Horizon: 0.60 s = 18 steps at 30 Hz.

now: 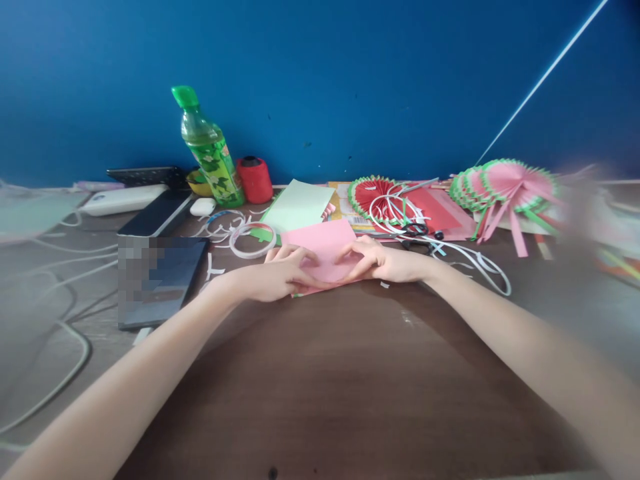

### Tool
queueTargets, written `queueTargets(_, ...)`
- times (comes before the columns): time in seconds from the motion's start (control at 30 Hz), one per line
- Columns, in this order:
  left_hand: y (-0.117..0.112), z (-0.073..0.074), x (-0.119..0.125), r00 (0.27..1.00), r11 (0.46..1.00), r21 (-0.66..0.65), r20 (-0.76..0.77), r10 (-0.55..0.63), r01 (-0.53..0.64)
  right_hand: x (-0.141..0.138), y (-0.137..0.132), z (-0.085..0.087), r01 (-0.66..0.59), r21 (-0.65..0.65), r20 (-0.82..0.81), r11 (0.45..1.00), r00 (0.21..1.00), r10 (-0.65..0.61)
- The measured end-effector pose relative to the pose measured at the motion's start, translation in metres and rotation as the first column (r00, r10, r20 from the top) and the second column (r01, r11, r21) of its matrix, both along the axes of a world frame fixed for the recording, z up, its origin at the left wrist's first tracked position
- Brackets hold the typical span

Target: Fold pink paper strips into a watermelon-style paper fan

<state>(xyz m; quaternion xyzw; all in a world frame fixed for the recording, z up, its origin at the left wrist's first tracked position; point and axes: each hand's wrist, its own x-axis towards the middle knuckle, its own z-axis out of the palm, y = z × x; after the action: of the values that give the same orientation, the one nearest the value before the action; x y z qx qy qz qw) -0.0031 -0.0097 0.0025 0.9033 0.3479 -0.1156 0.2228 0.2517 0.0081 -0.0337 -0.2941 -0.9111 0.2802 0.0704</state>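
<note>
A pink sheet of paper (324, 244) lies on the brown table (350, 380) in front of me. My left hand (280, 275) pinches its near left edge, fingers closed on the paper. My right hand (383, 261) pinches the near right edge the same way. Both hands rest on the table, a short gap between them over the sheet. A light green sheet (299, 205) lies just behind the pink one.
Behind stand a green bottle (210, 150) and a red thread spool (255, 179). Folded red and pink paper fans (505, 183) lie at the right, scissors (420, 233) and white paper strips near them. A tablet (163, 280), phones and cables are at the left.
</note>
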Motion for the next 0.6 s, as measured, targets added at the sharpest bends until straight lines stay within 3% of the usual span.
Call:
queueTargets(0.27, 0.003, -0.001, -0.002, 1.0, 0.999, -0.044, -0.001, 0.012, -0.012, -0.001, -0.002, 0.002, 0.01, 0.0, 0.036, 1.0, 0.999, -0.01)
queueTargets(0.6, 0.012, -0.01, -0.01, 0.998, 0.999, -0.047, 0.069, -0.011, 0.014, 0.005, 0.001, 0.002, 0.057, -0.071, -0.056, 0.996, 0.997, -0.061)
